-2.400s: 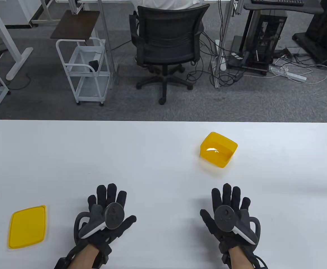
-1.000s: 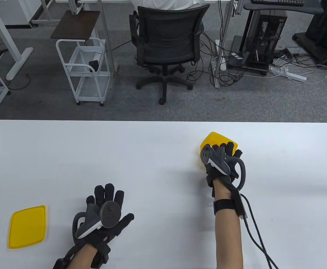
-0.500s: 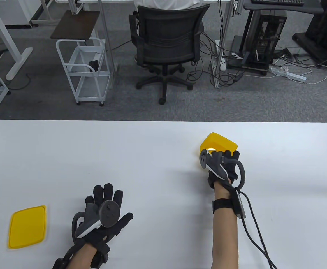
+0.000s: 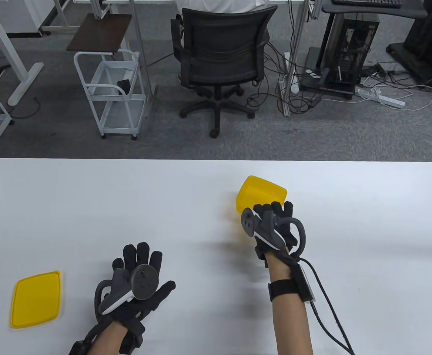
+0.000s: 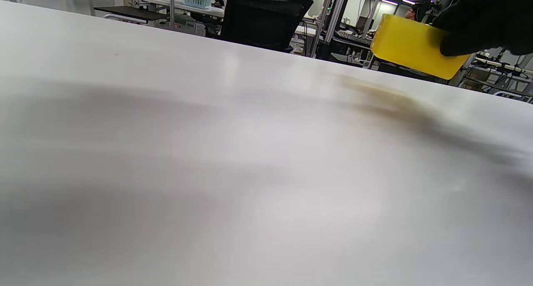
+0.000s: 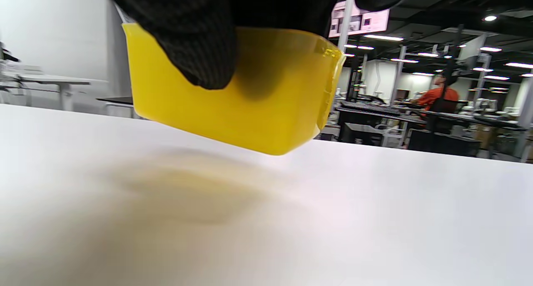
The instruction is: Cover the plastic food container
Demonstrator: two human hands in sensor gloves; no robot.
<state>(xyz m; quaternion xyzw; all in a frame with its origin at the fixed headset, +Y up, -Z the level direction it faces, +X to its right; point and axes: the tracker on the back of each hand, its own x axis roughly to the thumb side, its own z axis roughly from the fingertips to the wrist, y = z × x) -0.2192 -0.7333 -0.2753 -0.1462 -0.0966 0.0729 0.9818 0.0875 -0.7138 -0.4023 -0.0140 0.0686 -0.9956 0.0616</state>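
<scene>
My right hand (image 4: 271, 222) grips the yellow plastic food container (image 4: 260, 192) by its near rim and holds it lifted off the white table (image 4: 201, 192), tilted. In the right wrist view the container (image 6: 250, 111) hangs above its shadow with my fingers (image 6: 200, 48) over the rim. It also shows in the left wrist view (image 5: 412, 44). The flat yellow lid (image 4: 36, 298) lies on the table at the near left. My left hand (image 4: 138, 284) rests flat and empty on the table, to the right of the lid.
A black office chair (image 4: 221, 48) and a white wire cart (image 4: 112, 92) stand on the floor beyond the table's far edge. A cable (image 4: 330, 314) trails from my right wrist.
My right hand reached out to the container, gripped its near rim, lifted it and carried it to the left. The left hand and the lid have hardly moved.
</scene>
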